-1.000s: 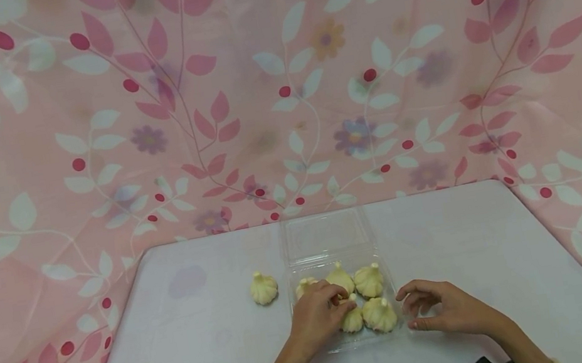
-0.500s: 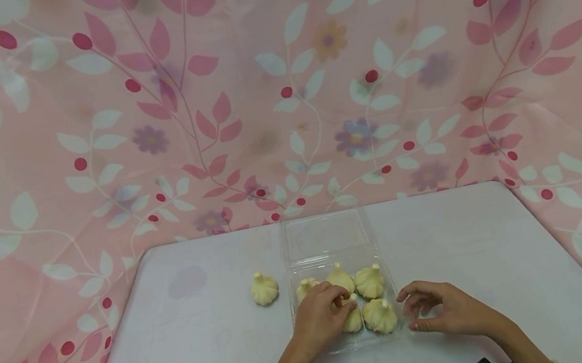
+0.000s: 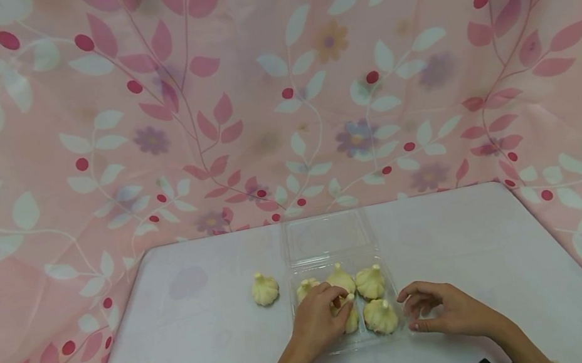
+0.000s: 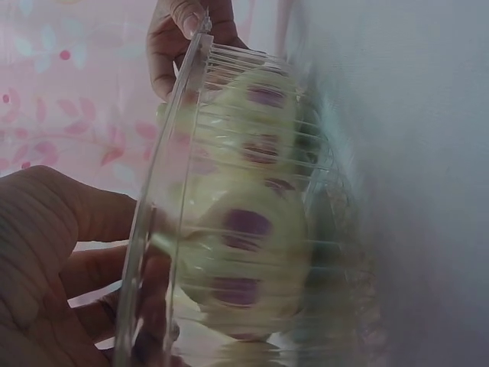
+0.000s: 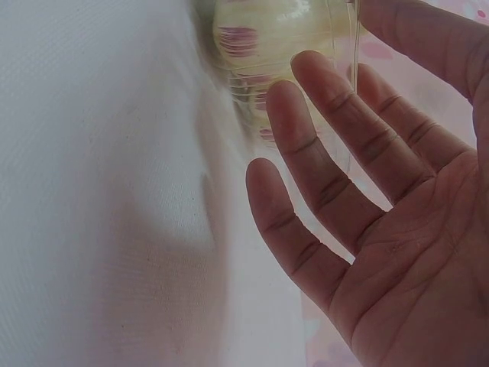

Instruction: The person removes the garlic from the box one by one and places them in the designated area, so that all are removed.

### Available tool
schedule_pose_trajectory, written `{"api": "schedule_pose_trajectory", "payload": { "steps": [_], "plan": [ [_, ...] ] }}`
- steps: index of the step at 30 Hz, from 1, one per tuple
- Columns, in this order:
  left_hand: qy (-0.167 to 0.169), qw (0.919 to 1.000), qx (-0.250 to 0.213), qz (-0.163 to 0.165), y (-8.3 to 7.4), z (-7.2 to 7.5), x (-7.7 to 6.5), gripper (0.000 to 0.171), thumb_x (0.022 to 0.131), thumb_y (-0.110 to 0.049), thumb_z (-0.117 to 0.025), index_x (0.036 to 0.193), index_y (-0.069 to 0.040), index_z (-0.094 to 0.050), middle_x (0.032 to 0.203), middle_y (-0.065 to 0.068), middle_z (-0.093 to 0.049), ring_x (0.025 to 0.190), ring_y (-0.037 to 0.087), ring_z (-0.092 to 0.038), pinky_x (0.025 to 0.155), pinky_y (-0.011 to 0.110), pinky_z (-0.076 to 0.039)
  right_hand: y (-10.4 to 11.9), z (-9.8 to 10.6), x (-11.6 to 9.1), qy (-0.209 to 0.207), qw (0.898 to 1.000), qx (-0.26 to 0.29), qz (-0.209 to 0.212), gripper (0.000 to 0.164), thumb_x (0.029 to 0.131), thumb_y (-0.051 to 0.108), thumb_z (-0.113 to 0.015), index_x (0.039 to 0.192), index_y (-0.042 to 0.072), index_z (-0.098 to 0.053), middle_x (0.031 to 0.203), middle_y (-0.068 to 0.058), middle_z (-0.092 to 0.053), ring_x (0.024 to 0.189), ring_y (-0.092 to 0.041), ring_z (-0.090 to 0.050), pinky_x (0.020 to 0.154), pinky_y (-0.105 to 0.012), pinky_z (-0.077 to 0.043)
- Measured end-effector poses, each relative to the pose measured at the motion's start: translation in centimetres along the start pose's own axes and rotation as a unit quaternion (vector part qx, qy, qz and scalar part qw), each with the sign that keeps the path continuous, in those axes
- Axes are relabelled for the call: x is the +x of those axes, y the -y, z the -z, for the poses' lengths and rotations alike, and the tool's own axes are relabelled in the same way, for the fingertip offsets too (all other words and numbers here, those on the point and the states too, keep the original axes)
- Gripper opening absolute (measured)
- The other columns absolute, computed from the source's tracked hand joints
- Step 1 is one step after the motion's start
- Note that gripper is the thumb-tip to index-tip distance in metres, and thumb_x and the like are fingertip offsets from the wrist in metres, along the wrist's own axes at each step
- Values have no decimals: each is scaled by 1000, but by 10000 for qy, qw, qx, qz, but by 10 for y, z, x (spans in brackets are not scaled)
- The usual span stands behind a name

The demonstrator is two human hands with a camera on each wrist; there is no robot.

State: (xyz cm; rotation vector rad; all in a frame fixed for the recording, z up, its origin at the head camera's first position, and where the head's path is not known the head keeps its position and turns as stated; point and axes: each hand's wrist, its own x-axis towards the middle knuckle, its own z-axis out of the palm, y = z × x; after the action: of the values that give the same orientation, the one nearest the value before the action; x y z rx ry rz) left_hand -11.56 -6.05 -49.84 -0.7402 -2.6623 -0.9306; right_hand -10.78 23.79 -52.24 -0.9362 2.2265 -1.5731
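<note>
Left hand (image 3: 317, 316) pinches garlic bulb (image 3: 351, 322) inside clear container (image 3: 327, 236); right hand (image 3: 444, 311), fingers spread, at container's 3 o'clock.

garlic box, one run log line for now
left hand: grips front garlic bulb in clear box; right hand: empty beside box; lid: open; loose bulb: on table left of box

A clear plastic container (image 3: 348, 344) sits on the table (image 3: 208, 340), its hinged lid (image 3: 328, 236) open toward the far side and its right wall just beside the right grip (image 3: 442, 308). Five pale cream, purple-patched garlic bulbs (image 3: 370, 283) show inside: three in a far row, the left one partly covered, and two nearer, the left of these pinched at its stem by the left grip (image 3: 318, 317). A lone bulb (image 3: 265, 290) rests upright, stem up, left of the container.
</note>
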Motion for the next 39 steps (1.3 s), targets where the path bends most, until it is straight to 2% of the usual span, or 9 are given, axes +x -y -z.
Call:
{"api": "schedule_pose_trajectory", "payload": {
  "steps": [16,24,39],
  "plan": [
    [-71,9998,-185,51,3,3,-3,12,81,-20,-80,89,-15,-75,75,-7,-56,69,10,-54,57,14,-39,1,-1,-1,-13,10000,0,-4,42,89,12,-74,126,1,-56,101,-14,-69,83,-20,-68,71,-35,-55],
    [-227,9992,-336,15,6,8,-2,12,81,-20,-79,91,-15,-75,75,-6,-57,66,5,-48,56,15,-38,0,0,-1,-7,10000,-16,33,43,90,14,-74,126,1,-56,102,-15,-69,84,-20,-68,72,-35,-55],
    [-359,9963,-773,66,7,25,1,12,82,-17,-78,92,-11,-75,74,-3,-59,64,15,-55,57,19,-42,0,0,0,-49,9999,-120,-23,42,89,13,-75,125,1,-57,100,-12,-70,83,-19,-69,72,-34,-55]
  ]
}}
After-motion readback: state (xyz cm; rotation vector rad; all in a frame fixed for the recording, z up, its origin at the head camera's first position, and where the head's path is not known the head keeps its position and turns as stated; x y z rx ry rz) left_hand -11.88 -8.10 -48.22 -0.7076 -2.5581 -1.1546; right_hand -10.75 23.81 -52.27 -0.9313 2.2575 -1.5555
